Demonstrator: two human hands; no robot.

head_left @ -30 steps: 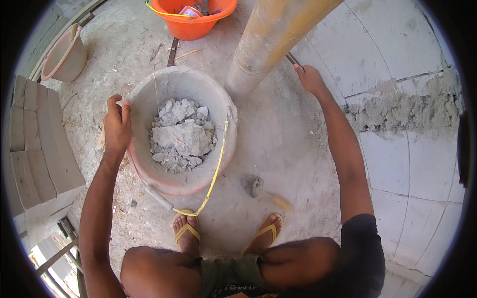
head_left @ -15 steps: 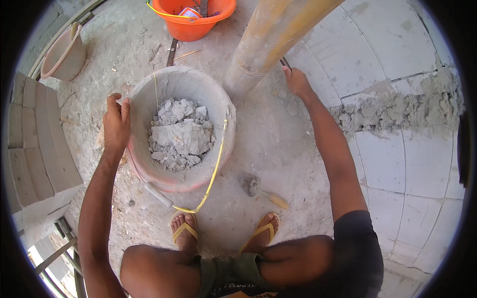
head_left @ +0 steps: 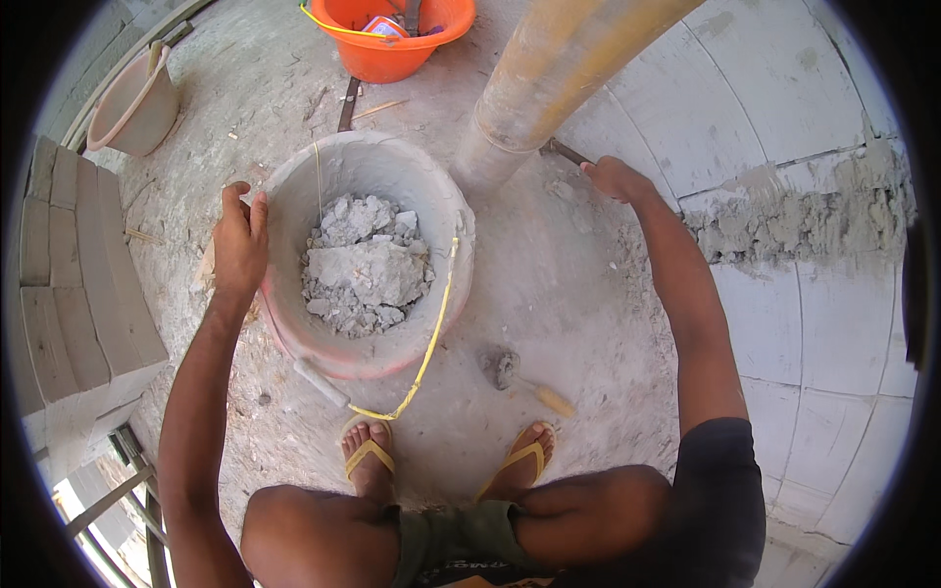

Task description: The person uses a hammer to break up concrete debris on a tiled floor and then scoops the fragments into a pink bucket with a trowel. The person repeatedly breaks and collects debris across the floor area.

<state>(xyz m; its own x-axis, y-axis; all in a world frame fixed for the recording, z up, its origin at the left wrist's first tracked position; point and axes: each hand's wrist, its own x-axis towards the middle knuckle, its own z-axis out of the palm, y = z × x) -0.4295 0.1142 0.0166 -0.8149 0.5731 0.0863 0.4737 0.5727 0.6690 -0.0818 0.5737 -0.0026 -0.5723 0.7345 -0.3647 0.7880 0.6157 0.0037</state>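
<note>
The right hand (head_left: 618, 179) grips a dark tool (head_left: 570, 153) at three o'clock from the foot of the pole (head_left: 554, 73); the left hand (head_left: 240, 240), loosely parted, lies at nine o'clock of the bucket (head_left: 454, 191), contact unclear. Tool handling seems in hand; the next move likely calls for clearing the pole.

Bright orange round plastic bucket (head_left: 392, 61) at top edge, odds and ends (head_left: 386, 26) inside. Dull pinkish-grey plastic bucket (head_left: 135, 113) upper left, on rough grey floor (head_left: 578, 294). Pale grey rectangular blocks (head_left: 83, 265) stacked far left. Thick grey-yellow round pole (head_left: 549, 83) upper right of centre. Narrow dark flat strip (head_left: 348, 106) lying just below orange bucket. Tan-handled small tool (head_left: 554, 400) on floor, lower centre.
</note>
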